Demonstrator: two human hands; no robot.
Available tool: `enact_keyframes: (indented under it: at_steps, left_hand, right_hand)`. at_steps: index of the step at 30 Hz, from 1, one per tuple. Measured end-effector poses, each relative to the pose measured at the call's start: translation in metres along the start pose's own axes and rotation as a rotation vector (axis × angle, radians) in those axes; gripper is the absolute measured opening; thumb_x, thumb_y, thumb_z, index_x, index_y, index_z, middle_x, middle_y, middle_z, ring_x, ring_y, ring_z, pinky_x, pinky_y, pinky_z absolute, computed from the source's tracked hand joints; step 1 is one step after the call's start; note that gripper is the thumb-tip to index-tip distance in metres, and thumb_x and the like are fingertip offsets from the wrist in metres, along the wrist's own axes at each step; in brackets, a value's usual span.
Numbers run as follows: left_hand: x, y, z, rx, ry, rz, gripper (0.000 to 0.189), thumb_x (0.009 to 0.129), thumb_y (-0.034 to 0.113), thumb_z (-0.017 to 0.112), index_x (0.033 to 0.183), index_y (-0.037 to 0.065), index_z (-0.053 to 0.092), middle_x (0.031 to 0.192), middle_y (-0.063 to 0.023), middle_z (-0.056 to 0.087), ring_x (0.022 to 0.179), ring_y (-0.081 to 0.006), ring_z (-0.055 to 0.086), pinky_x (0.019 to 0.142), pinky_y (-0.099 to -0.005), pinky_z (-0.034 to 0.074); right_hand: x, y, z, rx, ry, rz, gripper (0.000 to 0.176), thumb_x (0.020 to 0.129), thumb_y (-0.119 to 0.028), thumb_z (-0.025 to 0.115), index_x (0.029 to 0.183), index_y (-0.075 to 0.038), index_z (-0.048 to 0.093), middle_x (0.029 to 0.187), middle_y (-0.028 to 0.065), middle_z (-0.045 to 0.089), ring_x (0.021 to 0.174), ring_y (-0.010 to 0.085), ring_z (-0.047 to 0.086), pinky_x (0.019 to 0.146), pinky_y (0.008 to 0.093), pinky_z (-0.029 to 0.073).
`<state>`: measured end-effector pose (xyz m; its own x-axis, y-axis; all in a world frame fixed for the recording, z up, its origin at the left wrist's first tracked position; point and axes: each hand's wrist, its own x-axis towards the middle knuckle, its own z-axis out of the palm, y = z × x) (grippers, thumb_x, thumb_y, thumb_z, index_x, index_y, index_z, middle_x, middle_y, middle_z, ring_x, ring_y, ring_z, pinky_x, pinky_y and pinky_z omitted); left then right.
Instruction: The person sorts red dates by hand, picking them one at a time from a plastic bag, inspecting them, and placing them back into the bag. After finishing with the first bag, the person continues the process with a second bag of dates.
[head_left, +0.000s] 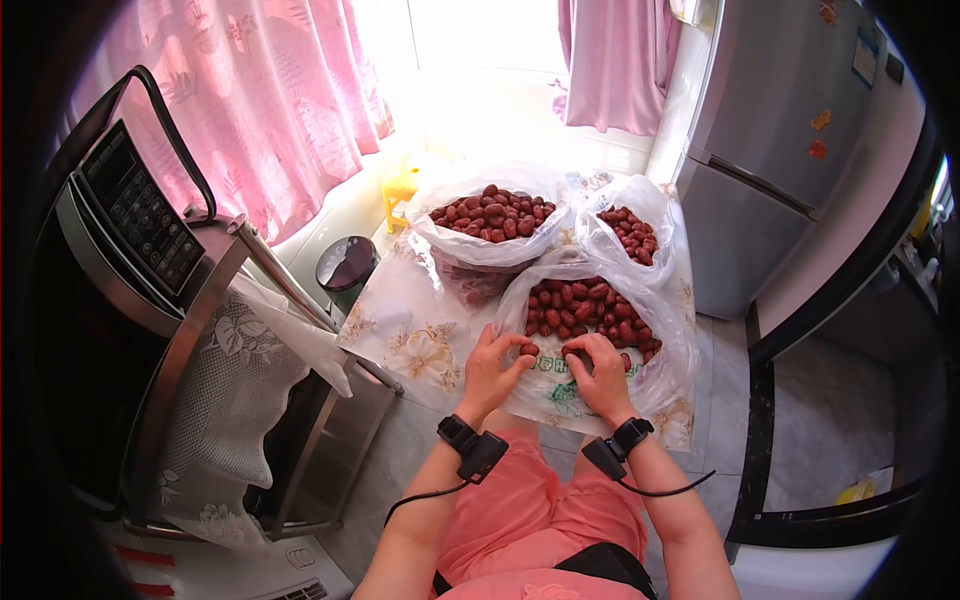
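My left hand [490, 370] pinches a red date [529, 349] between thumb and fingertips, over the near part of an opened plastic bag [660, 385]. Facing it, my right hand [600, 375] is closed with its fingertips on another dark red date, mostly covered by the fingers. Just beyond both hands lies a heap of red dates [590, 308] inside this bag. Green printing shows on the bag's bare plastic between my hands. Behind stand a fuller bag of dates [492, 215] on the left and a smaller bag of dates [632, 235] on the right.
The bags rest on a table with a flowered cloth [415, 355]. A microwave [130, 220] on a metal rack is at left, near a dark bin [345, 265] and a yellow stool [398, 195]. A grey fridge [770, 130] stands at right. Pink curtains [240, 100] hang behind.
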<state>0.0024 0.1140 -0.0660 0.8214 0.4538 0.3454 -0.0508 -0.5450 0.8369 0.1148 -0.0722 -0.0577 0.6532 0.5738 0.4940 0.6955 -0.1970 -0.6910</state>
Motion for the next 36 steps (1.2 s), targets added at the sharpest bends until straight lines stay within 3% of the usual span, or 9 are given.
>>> enact_keyframes:
  at_steps: [13,17,18,22,28,31,32,34,36]
  left_hand:
    - [0.000,0.002,-0.001,-0.024,0.006,0.000,0.021,0.089,0.021,0.079,0.104,0.008,0.076,0.109,-0.0140,0.062,0.105,-0.0320,0.063,0.093,-0.0383,0.049]
    - [-0.001,0.006,0.002,0.077,0.096,0.105,0.025,0.080,0.020,0.085,0.102,0.010,0.077,0.133,-0.0161,0.055,0.125,-0.0348,0.054,0.104,-0.0423,0.044]
    - [0.000,0.006,0.004,0.142,0.176,0.221,0.026,0.077,0.019,0.087,0.100,0.011,0.077,0.142,-0.0167,0.050,0.134,-0.0359,0.049,0.109,-0.0440,0.041]
    - [-0.003,0.009,0.006,0.169,0.182,0.227,0.024,0.075,0.017,0.087,0.097,0.013,0.077,0.156,-0.0158,0.040,0.144,-0.0375,0.039,0.115,-0.0465,0.035]
    - [0.001,0.059,0.008,0.047,0.130,0.352,0.025,0.080,0.010,0.082,0.102,0.007,0.072,0.127,-0.0142,0.066,0.124,-0.0313,0.060,0.108,-0.0449,0.042]
    - [-0.014,0.078,0.028,-0.363,0.029,0.169,0.017,0.093,0.002,0.068,0.109,0.001,0.064,0.102,-0.0082,0.068,0.091,-0.0152,0.066,0.082,-0.0270,0.051]
    - [-0.022,0.079,0.034,-0.363,0.026,0.171,0.017,0.093,0.002,0.068,0.109,0.001,0.064,0.102,-0.0082,0.068,0.091,-0.0152,0.066,0.082,-0.0270,0.051]
    - [-0.042,0.078,0.042,-0.731,-0.147,-0.122,0.020,0.095,0.000,0.061,0.115,0.000,0.061,0.092,-0.0054,0.063,0.084,-0.0122,0.064,0.073,-0.0268,0.051]
    - [-0.059,0.073,0.037,-0.714,-0.218,-0.157,0.018,0.096,-0.002,0.055,0.114,0.001,0.059,0.087,-0.0004,0.056,0.078,-0.0078,0.058,0.069,-0.0246,0.048]
  right_hand:
    - [0.001,-0.001,-0.002,0.058,0.004,0.079,0.014,0.089,-0.009,0.070,0.101,-0.003,0.069,0.098,0.0122,0.067,0.093,0.0301,0.066,0.083,0.0381,0.052]
    - [0.001,0.009,-0.001,0.216,0.124,0.235,0.016,0.095,-0.011,0.070,0.109,-0.003,0.071,0.097,0.0063,0.073,0.084,0.0150,0.068,0.078,0.0290,0.052]
    - [0.000,0.015,0.001,0.213,0.126,0.235,0.016,0.095,-0.011,0.070,0.109,-0.003,0.071,0.097,0.0063,0.073,0.084,0.0150,0.068,0.078,0.0290,0.052]
    - [-0.003,0.029,0.003,0.439,0.196,0.358,0.016,0.102,-0.014,0.065,0.112,-0.004,0.070,0.100,0.0021,0.073,0.087,0.0098,0.066,0.078,0.0262,0.052]
    - [0.000,0.028,-0.002,0.662,0.252,0.403,0.019,0.107,-0.016,0.059,0.117,-0.003,0.068,0.101,0.0020,0.072,0.089,0.0093,0.066,0.081,0.0251,0.052]
    - [0.001,0.027,-0.004,0.693,0.250,0.414,0.019,0.107,-0.016,0.059,0.117,-0.003,0.068,0.102,0.0032,0.073,0.090,0.0097,0.066,0.082,0.0251,0.052]
    - [0.000,0.027,-0.004,0.716,0.251,0.424,0.019,0.107,-0.016,0.059,0.117,-0.003,0.068,0.102,0.0035,0.073,0.091,0.0099,0.067,0.081,0.0251,0.052]
    - [0.000,0.026,-0.004,0.735,0.257,0.423,0.019,0.107,-0.016,0.059,0.117,-0.003,0.068,0.103,0.0040,0.074,0.090,0.0102,0.067,0.081,0.0253,0.052]
    - [0.000,0.028,-0.004,0.753,0.264,0.421,0.018,0.107,-0.016,0.059,0.117,-0.003,0.068,0.103,0.0044,0.074,0.090,0.0104,0.067,0.081,0.0256,0.052]
